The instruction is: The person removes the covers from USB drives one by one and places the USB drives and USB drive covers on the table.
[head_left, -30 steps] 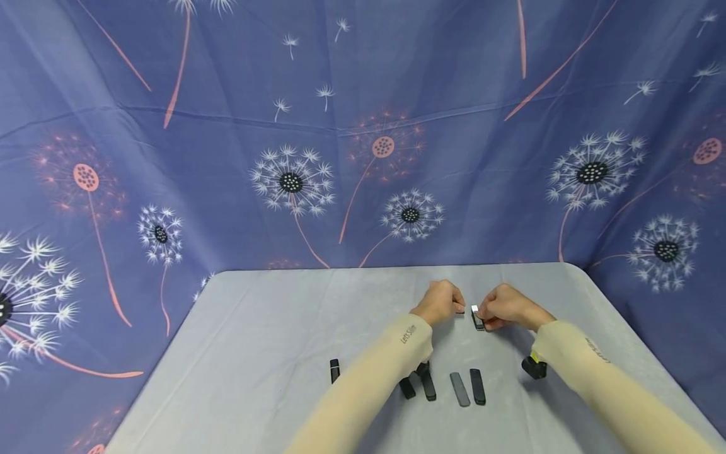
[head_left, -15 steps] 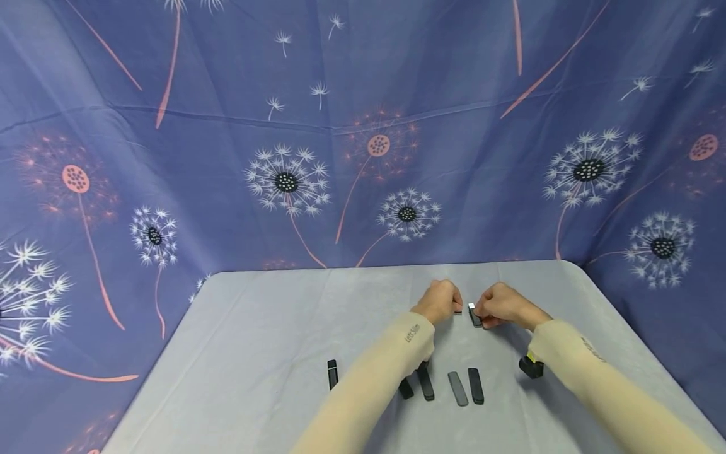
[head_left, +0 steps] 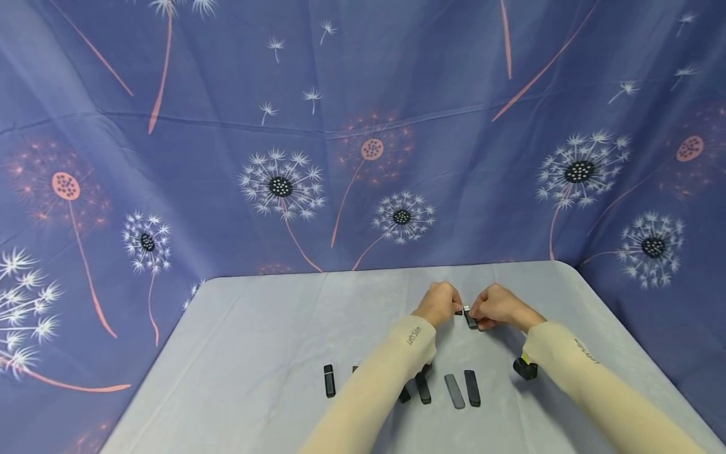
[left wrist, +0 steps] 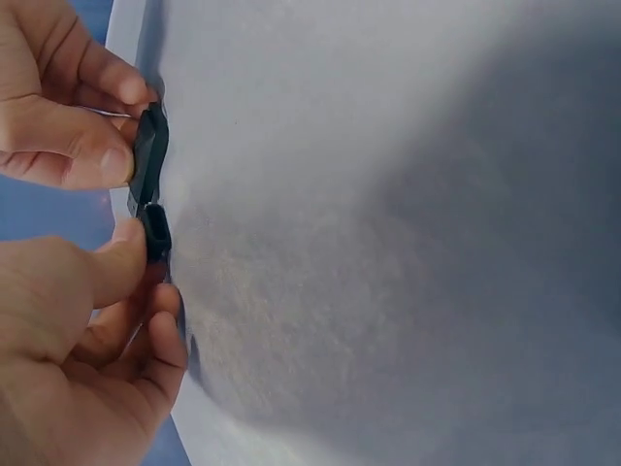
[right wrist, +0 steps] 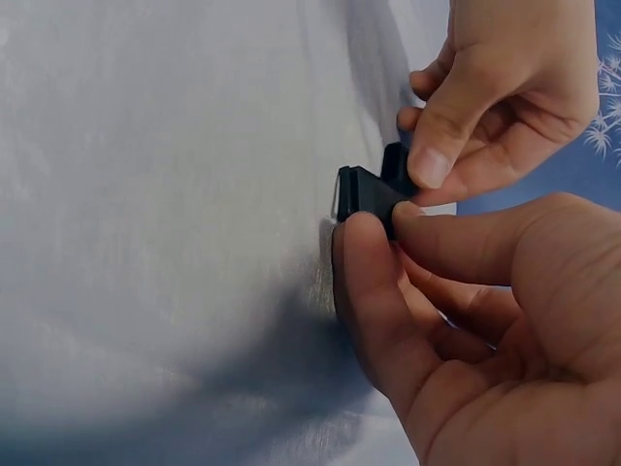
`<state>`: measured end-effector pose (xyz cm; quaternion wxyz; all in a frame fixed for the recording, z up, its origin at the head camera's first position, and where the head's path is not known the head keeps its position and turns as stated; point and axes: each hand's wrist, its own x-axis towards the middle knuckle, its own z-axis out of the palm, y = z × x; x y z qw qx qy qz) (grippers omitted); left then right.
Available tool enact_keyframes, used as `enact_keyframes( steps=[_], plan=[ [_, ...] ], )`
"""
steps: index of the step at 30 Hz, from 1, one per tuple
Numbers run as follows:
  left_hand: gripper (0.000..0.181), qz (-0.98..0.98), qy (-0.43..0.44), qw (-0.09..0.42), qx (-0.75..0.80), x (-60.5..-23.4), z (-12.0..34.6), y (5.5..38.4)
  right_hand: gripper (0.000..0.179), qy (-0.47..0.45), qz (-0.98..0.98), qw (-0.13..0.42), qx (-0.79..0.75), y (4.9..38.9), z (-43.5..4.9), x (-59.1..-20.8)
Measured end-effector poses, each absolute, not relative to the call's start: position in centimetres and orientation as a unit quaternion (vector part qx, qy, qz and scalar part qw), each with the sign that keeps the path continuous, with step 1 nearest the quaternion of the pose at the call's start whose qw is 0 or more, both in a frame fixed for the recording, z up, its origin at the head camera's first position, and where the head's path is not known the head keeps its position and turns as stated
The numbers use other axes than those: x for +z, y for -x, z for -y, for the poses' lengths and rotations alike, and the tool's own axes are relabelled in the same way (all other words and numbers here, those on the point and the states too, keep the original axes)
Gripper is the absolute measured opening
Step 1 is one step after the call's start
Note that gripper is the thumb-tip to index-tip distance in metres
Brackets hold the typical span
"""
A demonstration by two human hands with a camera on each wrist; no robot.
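Note:
My right hand [head_left: 501, 307] pinches a black USB flash drive [head_left: 470, 319] between thumb and fingers, its silver plug at the upper end. In the left wrist view the drive [left wrist: 148, 155] stands tilted, its plug end right at a small black cap [left wrist: 157, 231]. That cap is pinched by my left hand [head_left: 439, 304], thumb against its side. From the right wrist, the drive [right wrist: 367, 197] overlaps the cap [right wrist: 396, 167], so the plug is hidden there. Both hands are close together over the far right part of the table.
Nearer on the grey-covered table [head_left: 255, 353] lie a capped black stick [head_left: 329, 381], a grey one [head_left: 454, 391] and a black one [head_left: 472, 388]. More dark sticks [head_left: 423, 388] lie partly under the left sleeve. A patterned blue cloth [head_left: 351, 189] hangs behind.
The gap between the drive and the cap has narrowed, with the right hand moving left toward the left hand. Both grips are unchanged; the head view has shifted slightly.

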<state>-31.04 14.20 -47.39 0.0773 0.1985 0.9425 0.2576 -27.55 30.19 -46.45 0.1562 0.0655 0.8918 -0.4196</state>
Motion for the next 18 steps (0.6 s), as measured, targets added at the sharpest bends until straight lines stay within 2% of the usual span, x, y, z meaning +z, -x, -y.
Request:
enact_keyframes(
  steps=[18],
  plan=[
    [0.011, -0.949, -0.196, 0.064, 0.239, -47.77, -14.58, 31.44, 0.010, -0.085, -0.891, 0.165, -0.413, 27.29, -29.95, -45.81]
  ],
)
